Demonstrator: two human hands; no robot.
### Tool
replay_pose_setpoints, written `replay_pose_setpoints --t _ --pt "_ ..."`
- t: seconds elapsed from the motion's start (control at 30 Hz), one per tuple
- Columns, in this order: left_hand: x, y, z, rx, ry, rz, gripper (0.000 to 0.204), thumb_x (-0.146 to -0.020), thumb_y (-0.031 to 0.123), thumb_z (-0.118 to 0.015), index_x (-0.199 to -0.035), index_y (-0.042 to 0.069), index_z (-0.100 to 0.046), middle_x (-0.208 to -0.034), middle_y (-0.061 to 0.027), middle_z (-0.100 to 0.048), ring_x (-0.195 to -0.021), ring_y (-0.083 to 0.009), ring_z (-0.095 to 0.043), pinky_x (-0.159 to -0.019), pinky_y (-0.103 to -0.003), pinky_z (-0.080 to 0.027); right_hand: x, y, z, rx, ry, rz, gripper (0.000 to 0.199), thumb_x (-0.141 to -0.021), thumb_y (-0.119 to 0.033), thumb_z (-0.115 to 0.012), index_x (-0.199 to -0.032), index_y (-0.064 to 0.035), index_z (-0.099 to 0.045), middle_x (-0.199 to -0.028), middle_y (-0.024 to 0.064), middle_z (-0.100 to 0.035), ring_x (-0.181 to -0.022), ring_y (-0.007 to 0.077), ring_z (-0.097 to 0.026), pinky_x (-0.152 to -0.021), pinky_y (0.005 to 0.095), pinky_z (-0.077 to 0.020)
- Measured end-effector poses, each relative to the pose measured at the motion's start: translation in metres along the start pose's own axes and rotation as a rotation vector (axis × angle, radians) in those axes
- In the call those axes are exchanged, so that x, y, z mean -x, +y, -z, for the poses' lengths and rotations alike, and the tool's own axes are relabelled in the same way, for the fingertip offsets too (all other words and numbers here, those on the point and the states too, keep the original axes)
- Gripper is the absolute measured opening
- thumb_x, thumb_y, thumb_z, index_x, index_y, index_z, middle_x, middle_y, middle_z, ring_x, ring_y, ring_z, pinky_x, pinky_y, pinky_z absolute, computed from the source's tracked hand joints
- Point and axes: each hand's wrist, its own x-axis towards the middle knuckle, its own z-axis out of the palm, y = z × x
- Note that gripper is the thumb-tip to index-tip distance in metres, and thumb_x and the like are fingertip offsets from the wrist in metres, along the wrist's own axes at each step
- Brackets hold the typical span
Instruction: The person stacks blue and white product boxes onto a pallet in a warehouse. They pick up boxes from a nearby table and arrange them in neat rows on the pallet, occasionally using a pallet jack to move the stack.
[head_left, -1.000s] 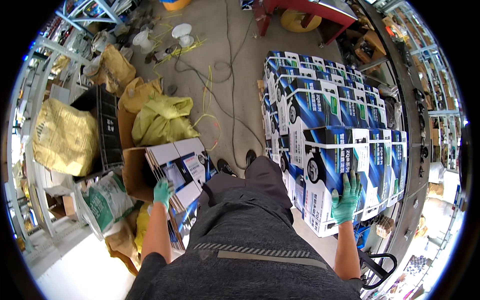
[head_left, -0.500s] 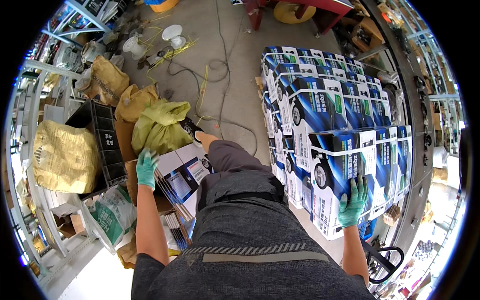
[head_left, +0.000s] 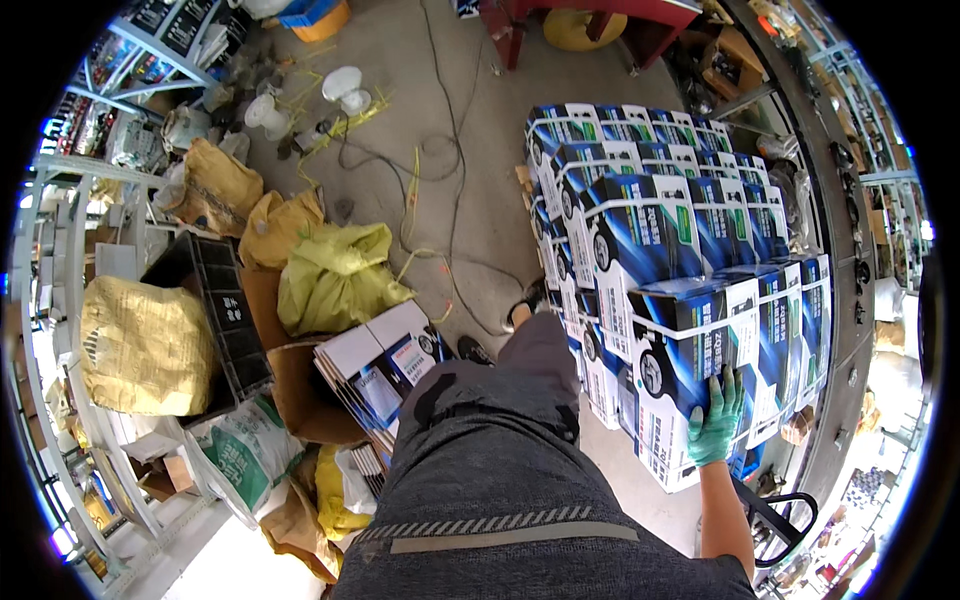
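My right hand (head_left: 716,418), in a green-coated glove, lies flat with fingers apart against the front of a blue, white and black printed box (head_left: 700,335). That box belongs to a stack of several like boxes (head_left: 640,215), bound with white strapping, on my right. My left hand is out of the picture. Flattened cartons (head_left: 395,345) with the same kind of print lean in a bundle by my left leg, close to an open brown cardboard box (head_left: 300,385).
Yellow-green sack (head_left: 335,275), tan sack (head_left: 150,345) and black crate (head_left: 235,320) crowd the left, beside shelving. A dark cable (head_left: 455,200) and yellow strapping trail over the floor ahead, near white spools (head_left: 345,88). A black handle (head_left: 790,530) stands at lower right.
My left hand has dropped out of view from beside the flattened cartons. My legs have stepped rightward toward the stack. My right hand stays on the box.
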Motion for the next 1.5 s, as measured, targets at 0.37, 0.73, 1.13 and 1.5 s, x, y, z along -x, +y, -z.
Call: replay_pose_setpoints --t 0.37,0.73,1.13,1.5 --pt "0.063 0.43 -0.123 -0.022 -0.007 -0.885 0.038 -0.102 0.027 -0.054 -0.133 0.003 -0.056 -0.12 -0.0098 -0.065 -0.107 -0.0224 -0.064 -0.095 -0.034 -0.051 -0.009 -0.017 0.003 -0.004 -0.013 -0.064 0.053 -0.101 -0.043 -0.039 -0.144 -0.0115 -0.043 -0.153 0.022 -0.038 -0.142 0.0499 -0.031 -0.116 0.0627 -0.0201" --pt "-0.041 0.406 -0.144 -0.521 -0.282 -0.948 0.042 -0.098 0.023 -0.059 -0.131 -0.002 -0.055 -0.128 -0.0153 -0.065 -0.116 -0.0298 -0.063 -0.102 -0.039 -0.047 -0.121 -0.012 -0.012 -0.275 0.293 -0.61 0.029 -0.101 -0.027 -0.049 -0.105 -0.0017 -0.062 -0.089 0.014 -0.056 -0.085 0.0295 -0.053 -0.083 0.0409 -0.0437" --pt "-0.033 0.597 -0.214 -0.44 -0.167 -0.151 0.037 -0.101 0.024 -0.055 -0.134 0.006 -0.054 -0.119 -0.0156 -0.065 -0.105 -0.0324 -0.066 -0.086 -0.048 -0.055 -0.141 0.048 -0.049 -0.065 0.275 -1.309 0.053 -0.103 -0.045 -0.045 -0.11 0.0028 -0.068 -0.092 0.0256 -0.071 -0.074 0.0402 -0.065 -0.071 0.0464 -0.0501" --pt "0.008 0.918 -0.425 -0.59 -0.281 -0.602 0.032 -0.1 0.021 -0.058 -0.13 0.01 -0.054 -0.114 -0.0109 -0.069 -0.094 -0.0273 -0.068 -0.079 -0.043 -0.055 -0.16 0.033 -0.053 -0.032 0.131 -1.66 0.051 -0.103 -0.043 -0.047 -0.116 0.0036 -0.062 -0.104 0.0245 -0.07 -0.089 0.0404 -0.066 -0.081 0.0459 -0.0483"
